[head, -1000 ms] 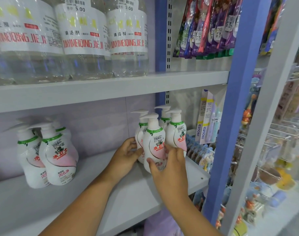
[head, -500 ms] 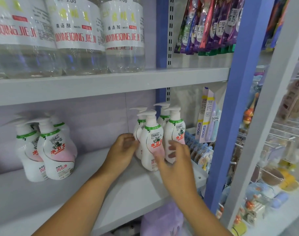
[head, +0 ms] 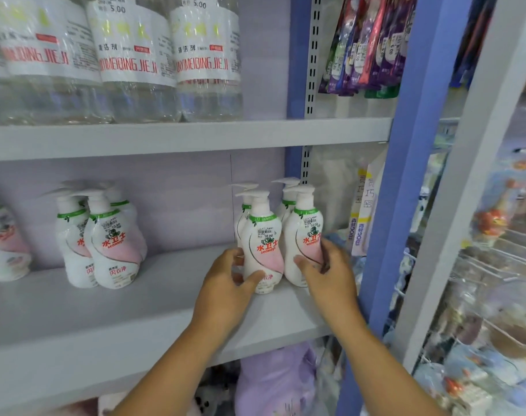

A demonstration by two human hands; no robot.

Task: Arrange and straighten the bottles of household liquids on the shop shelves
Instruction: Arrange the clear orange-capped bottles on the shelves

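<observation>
Head view: a front white-and-pink plastic pump bottle (head: 263,247) on the grey metal shelf (head: 135,319) was gripped by the left hand (head: 225,283); its neighbour (head: 303,238) was pinched by the right hand (head: 330,265). Straightening was judged under way; squaring labels forward appeared next.

Bright, even light with soft, faint shadows. Glare speckles the clear bottles (head: 135,85) on the top shelf. The right side smears into blur — the hanging packets (head: 495,280) unreadable — and the blue upright (head: 405,145) leans with wide-angle distortion.
</observation>
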